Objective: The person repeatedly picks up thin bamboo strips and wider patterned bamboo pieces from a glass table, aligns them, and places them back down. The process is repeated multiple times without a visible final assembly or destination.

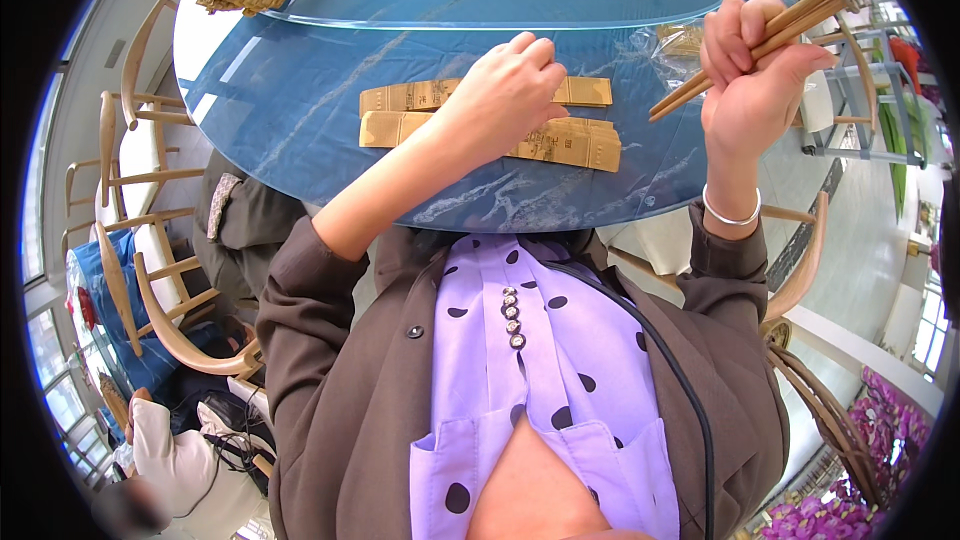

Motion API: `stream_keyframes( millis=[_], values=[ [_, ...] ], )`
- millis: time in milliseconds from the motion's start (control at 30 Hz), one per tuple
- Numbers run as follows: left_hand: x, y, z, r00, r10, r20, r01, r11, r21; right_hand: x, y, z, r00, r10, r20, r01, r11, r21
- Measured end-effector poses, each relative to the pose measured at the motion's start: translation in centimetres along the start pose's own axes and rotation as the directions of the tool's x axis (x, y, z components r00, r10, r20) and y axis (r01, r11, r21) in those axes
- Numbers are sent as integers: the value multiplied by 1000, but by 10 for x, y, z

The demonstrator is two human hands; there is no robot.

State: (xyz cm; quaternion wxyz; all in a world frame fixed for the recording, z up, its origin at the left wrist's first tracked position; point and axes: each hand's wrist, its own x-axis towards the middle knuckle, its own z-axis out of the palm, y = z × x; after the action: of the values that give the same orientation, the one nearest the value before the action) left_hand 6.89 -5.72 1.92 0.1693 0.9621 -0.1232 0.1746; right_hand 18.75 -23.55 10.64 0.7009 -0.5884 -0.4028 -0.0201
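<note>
Dark printed characters [545,142], too small to read surely, stand on the tan paper sleeves [590,148] in both rows.

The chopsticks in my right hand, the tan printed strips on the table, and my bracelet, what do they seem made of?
Chopsticks: likely wood or bamboo with a dull finish, going by their warm brown colour. Tan strips: probably paper or thin card, fairly matte, since they look flat and printed. Bracelet: apparently polished metal, given its silvery shine.
</note>
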Motion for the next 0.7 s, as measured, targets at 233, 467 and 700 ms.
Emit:
stream_keyframes(
  millis=[233, 467, 700],
  values=[
    [26, -4, 34, 993, 85, 79, -93, 990, 105, -32, 15, -4, 992, 102, -79, -104, 994, -16],
    [26, -8, 39, 982, 175, 69, -183, 975, 124, -28, -1, -18, 998, 47, -51, -53, 993, -109],
    [20, -10, 32, 972, 215, -90, -213, 977, 32, -41, -2, -26, 882, 466, 72, -376, 787, -488]
  ],
)
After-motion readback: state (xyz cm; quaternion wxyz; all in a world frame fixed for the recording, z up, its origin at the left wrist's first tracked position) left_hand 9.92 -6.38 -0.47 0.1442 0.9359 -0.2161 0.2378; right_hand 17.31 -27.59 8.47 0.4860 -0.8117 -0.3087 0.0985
